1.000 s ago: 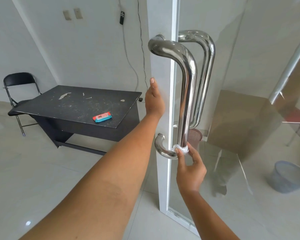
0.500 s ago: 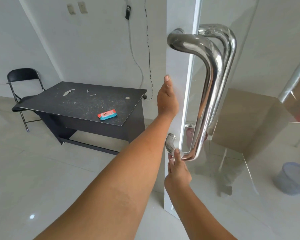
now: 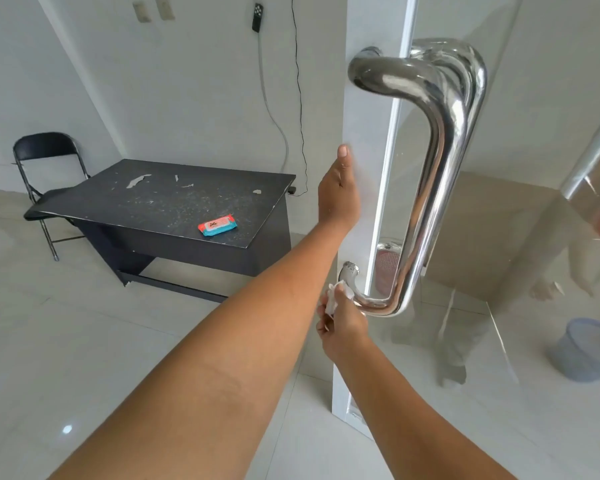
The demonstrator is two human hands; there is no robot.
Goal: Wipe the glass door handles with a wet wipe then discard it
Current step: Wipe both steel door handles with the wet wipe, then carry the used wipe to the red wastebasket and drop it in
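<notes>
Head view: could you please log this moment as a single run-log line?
step: wiping lower bend of door handle | right hand: holds wet wipe | left hand: flat on door frame | discard: not yet

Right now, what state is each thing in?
Near handle: being wiped at its bottom bend.
Wet wipe: bunched in the right hand.
Left hand: open, flat against the door frame.
Wipes pack: closed, lying on the desk.
Chair: unfolded.
Bin: upright.
</notes>
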